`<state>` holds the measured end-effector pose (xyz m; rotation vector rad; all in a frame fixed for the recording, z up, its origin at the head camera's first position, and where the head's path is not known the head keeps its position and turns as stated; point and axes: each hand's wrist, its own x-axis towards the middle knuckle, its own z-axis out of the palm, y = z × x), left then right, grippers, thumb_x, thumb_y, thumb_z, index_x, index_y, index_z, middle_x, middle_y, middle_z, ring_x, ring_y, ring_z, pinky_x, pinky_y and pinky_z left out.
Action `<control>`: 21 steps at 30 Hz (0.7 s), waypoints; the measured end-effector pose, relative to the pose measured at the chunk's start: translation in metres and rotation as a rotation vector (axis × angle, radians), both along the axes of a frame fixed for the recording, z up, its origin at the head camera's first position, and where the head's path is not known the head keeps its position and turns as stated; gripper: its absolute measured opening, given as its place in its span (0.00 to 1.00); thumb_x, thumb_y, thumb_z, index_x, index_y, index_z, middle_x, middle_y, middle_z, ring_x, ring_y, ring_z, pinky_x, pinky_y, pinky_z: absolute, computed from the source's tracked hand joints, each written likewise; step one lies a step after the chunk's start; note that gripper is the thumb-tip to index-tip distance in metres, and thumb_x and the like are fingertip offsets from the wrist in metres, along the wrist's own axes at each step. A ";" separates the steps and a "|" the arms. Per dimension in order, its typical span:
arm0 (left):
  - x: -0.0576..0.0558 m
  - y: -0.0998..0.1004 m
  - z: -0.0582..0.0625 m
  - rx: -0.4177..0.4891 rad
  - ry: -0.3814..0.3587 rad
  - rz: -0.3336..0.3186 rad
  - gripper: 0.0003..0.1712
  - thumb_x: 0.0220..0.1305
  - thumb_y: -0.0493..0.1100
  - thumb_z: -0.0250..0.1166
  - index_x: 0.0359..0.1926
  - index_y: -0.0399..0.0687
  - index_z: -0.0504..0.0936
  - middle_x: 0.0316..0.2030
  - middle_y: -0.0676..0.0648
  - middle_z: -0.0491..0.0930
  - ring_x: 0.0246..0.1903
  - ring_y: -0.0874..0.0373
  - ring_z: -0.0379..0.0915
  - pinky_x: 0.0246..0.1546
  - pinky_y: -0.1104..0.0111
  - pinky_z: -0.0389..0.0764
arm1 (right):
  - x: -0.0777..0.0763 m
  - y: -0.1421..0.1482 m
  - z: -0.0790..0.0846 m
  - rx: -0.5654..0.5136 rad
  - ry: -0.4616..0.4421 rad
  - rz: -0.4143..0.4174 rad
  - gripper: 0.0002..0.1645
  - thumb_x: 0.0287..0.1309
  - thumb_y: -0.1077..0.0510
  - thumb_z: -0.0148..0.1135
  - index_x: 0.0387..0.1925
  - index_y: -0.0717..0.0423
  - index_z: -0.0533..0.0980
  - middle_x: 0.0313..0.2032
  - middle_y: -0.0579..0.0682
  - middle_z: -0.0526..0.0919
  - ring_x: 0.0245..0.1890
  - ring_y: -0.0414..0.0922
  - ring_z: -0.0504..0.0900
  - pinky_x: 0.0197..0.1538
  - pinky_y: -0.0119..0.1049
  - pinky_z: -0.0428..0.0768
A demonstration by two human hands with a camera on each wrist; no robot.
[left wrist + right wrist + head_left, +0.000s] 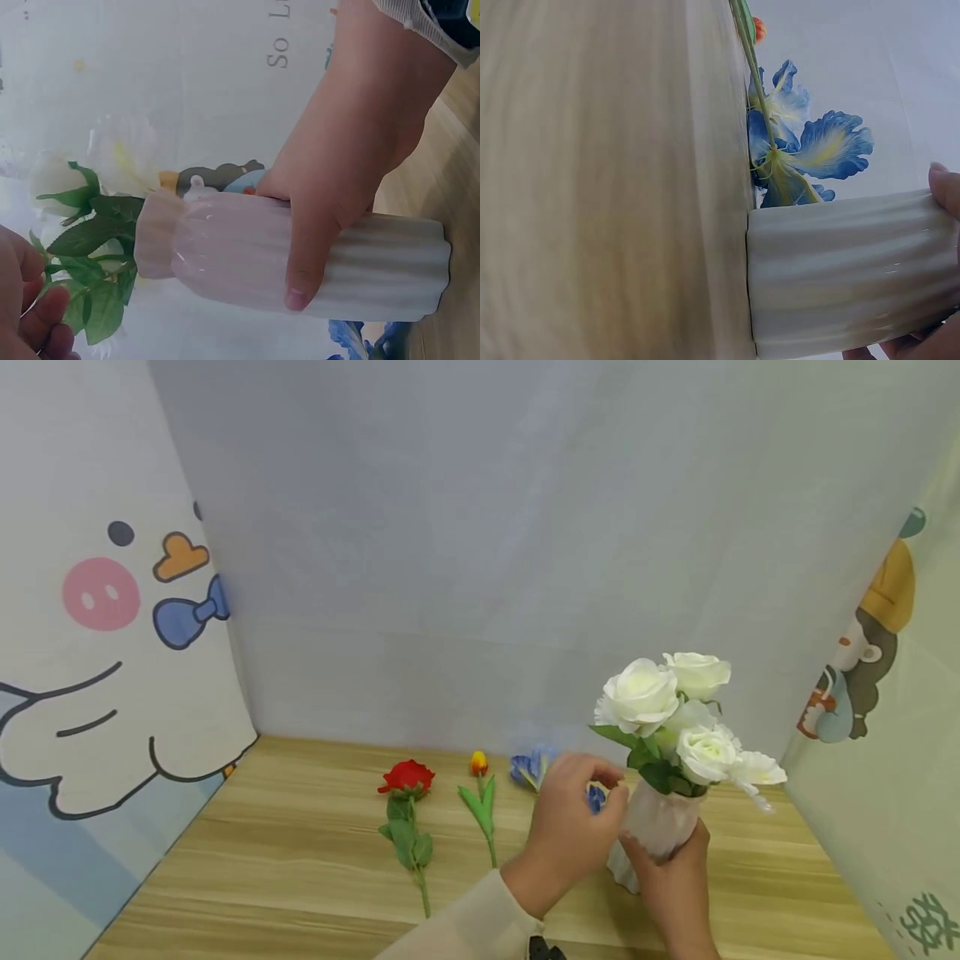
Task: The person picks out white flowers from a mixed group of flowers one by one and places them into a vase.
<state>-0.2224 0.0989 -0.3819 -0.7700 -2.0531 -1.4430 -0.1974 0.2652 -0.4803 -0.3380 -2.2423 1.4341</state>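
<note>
A pale ribbed vase (660, 818) stands on the table, holding several white roses (641, 693) with green leaves and a white, loose-petalled bloom (757, 770). My right hand (678, 881) grips the vase's body from the near side; its thumb crosses the ribs in the left wrist view. Left of the vase, my left hand (573, 814) is raised beside the flowers, fingers loosely bent. At the edge of the left wrist view its fingertips come close to the leaves (97, 232); nothing visible lies between them. Blue irises (829, 146) lie behind the vase, partly hidden by my left hand in the head view.
On the wooden table (300, 843), a red rose (407, 778) and an orange-yellow tulip (478, 764) lie left of my hands. Behind hangs a plain pale curtain (480, 568). Printed cloths (75, 735) enclose both sides.
</note>
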 end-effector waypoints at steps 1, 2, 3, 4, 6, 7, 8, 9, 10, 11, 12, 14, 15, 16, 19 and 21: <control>0.001 -0.004 -0.002 0.007 -0.012 -0.005 0.03 0.60 0.42 0.61 0.33 0.57 0.78 0.31 0.63 0.74 0.39 0.69 0.67 0.51 0.68 0.69 | 0.000 0.001 0.000 -0.002 0.001 -0.001 0.57 0.47 0.46 0.72 0.67 0.55 0.45 0.54 0.61 0.65 0.51 0.54 0.69 0.52 0.49 0.67; 0.003 -0.008 -0.004 0.007 -0.025 -0.006 0.03 0.61 0.42 0.61 0.32 0.58 0.77 0.31 0.64 0.73 0.39 0.69 0.67 0.54 0.66 0.67 | 0.000 0.001 0.000 -0.003 -0.001 -0.001 0.57 0.47 0.46 0.72 0.67 0.55 0.45 0.54 0.61 0.66 0.52 0.54 0.69 0.53 0.50 0.67; 0.004 -0.011 -0.006 0.006 -0.035 -0.007 0.04 0.61 0.42 0.61 0.31 0.58 0.76 0.31 0.64 0.73 0.39 0.69 0.67 0.57 0.64 0.66 | 0.000 0.002 0.000 -0.005 -0.006 -0.001 0.57 0.47 0.45 0.72 0.67 0.55 0.45 0.54 0.61 0.66 0.52 0.54 0.69 0.52 0.50 0.67; 0.007 -0.015 -0.008 0.002 -0.045 -0.005 0.05 0.60 0.42 0.61 0.31 0.60 0.75 0.30 0.65 0.73 0.38 0.69 0.67 0.58 0.63 0.65 | 0.000 0.002 0.000 -0.007 -0.014 -0.003 0.58 0.46 0.44 0.72 0.67 0.55 0.45 0.54 0.60 0.66 0.52 0.54 0.69 0.53 0.50 0.67; 0.011 -0.024 -0.012 -0.008 -0.070 -0.001 0.07 0.60 0.42 0.62 0.30 0.61 0.75 0.30 0.65 0.73 0.37 0.69 0.67 0.57 0.63 0.66 | -0.001 0.003 0.000 -0.005 -0.014 -0.004 0.58 0.46 0.44 0.72 0.67 0.55 0.45 0.54 0.61 0.65 0.52 0.55 0.69 0.53 0.51 0.67; 0.013 -0.028 -0.013 -0.017 -0.082 0.005 0.07 0.60 0.42 0.62 0.30 0.62 0.74 0.29 0.65 0.73 0.37 0.69 0.67 0.55 0.63 0.68 | -0.001 0.004 0.000 -0.001 -0.019 -0.007 0.59 0.46 0.44 0.72 0.67 0.56 0.45 0.54 0.62 0.65 0.52 0.55 0.69 0.53 0.52 0.67; 0.016 -0.033 -0.015 -0.025 -0.094 0.010 0.08 0.60 0.42 0.62 0.30 0.63 0.74 0.29 0.66 0.72 0.36 0.68 0.67 0.52 0.64 0.70 | -0.001 0.004 0.000 -0.001 -0.019 -0.009 0.59 0.45 0.44 0.72 0.67 0.56 0.45 0.54 0.62 0.65 0.52 0.56 0.69 0.53 0.52 0.67; 0.017 -0.037 -0.017 -0.029 -0.107 0.013 0.08 0.60 0.42 0.62 0.30 0.63 0.74 0.29 0.66 0.72 0.36 0.67 0.67 0.48 0.65 0.71 | -0.001 0.004 0.000 0.001 -0.023 -0.012 0.60 0.45 0.43 0.72 0.67 0.56 0.45 0.54 0.62 0.65 0.52 0.56 0.69 0.53 0.52 0.67; 0.020 -0.042 -0.019 -0.033 -0.119 0.016 0.08 0.61 0.43 0.62 0.30 0.64 0.74 0.29 0.66 0.72 0.36 0.66 0.67 0.44 0.66 0.72 | -0.001 0.004 0.001 0.005 -0.031 -0.014 0.60 0.45 0.43 0.72 0.68 0.56 0.44 0.54 0.63 0.65 0.52 0.56 0.69 0.53 0.53 0.68; 0.022 -0.047 -0.020 -0.038 -0.129 0.017 0.07 0.61 0.43 0.62 0.30 0.64 0.74 0.29 0.66 0.72 0.35 0.66 0.67 0.42 0.67 0.72 | -0.001 0.005 0.001 0.012 -0.041 -0.015 0.61 0.45 0.42 0.72 0.68 0.56 0.43 0.54 0.63 0.64 0.52 0.57 0.69 0.53 0.54 0.68; 0.023 -0.051 -0.021 -0.044 -0.134 0.019 0.07 0.62 0.44 0.62 0.30 0.64 0.74 0.29 0.66 0.72 0.35 0.66 0.67 0.40 0.68 0.72 | -0.002 0.005 0.002 0.015 -0.053 -0.015 0.62 0.45 0.41 0.71 0.69 0.56 0.42 0.55 0.64 0.64 0.53 0.58 0.69 0.53 0.55 0.68; 0.026 -0.060 -0.023 -0.055 -0.136 0.017 0.06 0.63 0.45 0.61 0.31 0.64 0.74 0.30 0.66 0.72 0.35 0.64 0.68 0.37 0.69 0.71 | -0.002 0.005 0.004 0.021 -0.084 -0.009 0.64 0.45 0.39 0.70 0.69 0.57 0.40 0.56 0.65 0.63 0.54 0.59 0.67 0.54 0.57 0.67; 0.028 -0.065 -0.024 -0.062 -0.138 0.018 0.05 0.63 0.45 0.61 0.31 0.64 0.74 0.30 0.66 0.72 0.35 0.65 0.68 0.36 0.69 0.71 | -0.002 0.005 0.005 0.024 -0.100 -0.005 0.65 0.45 0.38 0.70 0.70 0.56 0.39 0.57 0.65 0.62 0.55 0.59 0.67 0.54 0.58 0.67; 0.029 -0.069 -0.025 -0.070 -0.137 0.019 0.04 0.64 0.46 0.61 0.32 0.63 0.74 0.30 0.65 0.72 0.35 0.65 0.69 0.36 0.69 0.71 | -0.003 0.005 0.007 0.027 -0.119 0.001 0.66 0.45 0.37 0.69 0.70 0.56 0.38 0.57 0.66 0.62 0.55 0.60 0.66 0.54 0.59 0.66; 0.031 -0.080 -0.028 -0.103 -0.150 0.038 0.04 0.64 0.47 0.60 0.33 0.63 0.73 0.31 0.65 0.72 0.35 0.65 0.68 0.37 0.68 0.72 | -0.003 0.005 0.012 0.040 -0.176 0.033 0.68 0.45 0.35 0.68 0.71 0.56 0.34 0.58 0.67 0.60 0.57 0.61 0.65 0.55 0.60 0.65; 0.033 -0.086 -0.031 -0.120 -0.166 0.060 0.03 0.64 0.48 0.60 0.34 0.63 0.73 0.32 0.64 0.72 0.36 0.66 0.67 0.38 0.67 0.72 | -0.003 0.006 0.015 0.054 -0.208 0.055 0.70 0.45 0.33 0.67 0.71 0.57 0.32 0.59 0.68 0.59 0.58 0.62 0.64 0.55 0.60 0.65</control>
